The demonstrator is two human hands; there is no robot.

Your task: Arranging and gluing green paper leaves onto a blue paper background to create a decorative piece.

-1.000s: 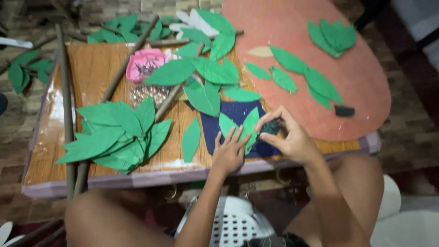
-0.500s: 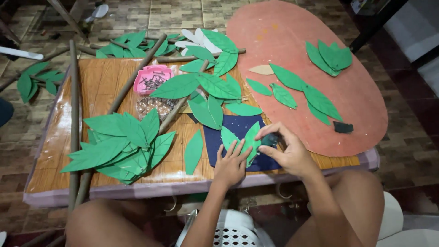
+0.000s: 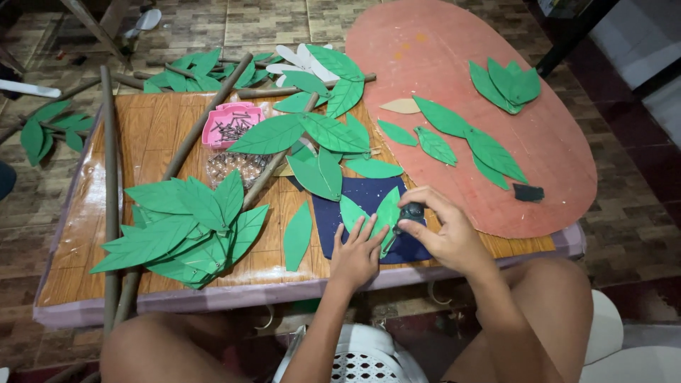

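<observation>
My left hand (image 3: pixel 357 254) lies flat, fingers spread, pressing down two small green paper leaves (image 3: pixel 386 209) that rest on a dark blue sheet (image 3: pixel 328 221) near the front edge of the wooden table (image 3: pixel 152 135). My right hand (image 3: pixel 445 232) is closed around a small dark tool (image 3: pixel 410 211), its tip touching the right-hand leaf. What kind of tool it is I cannot make out.
A bunch of large green leaves on a brown stick (image 3: pixel 186 225) lies front left. A pink tray of small metal pieces (image 3: pixel 231 125) sits mid-table. More leaves and sticks lie at the back. A reddish oval board (image 3: pixel 560 152) with leaves and a small black object (image 3: pixel 528 192) covers the right.
The view has shifted slightly. My right hand has settled lower onto the leaf with the tool, while my left hand stays pressing the leaves on the blue sheet.
</observation>
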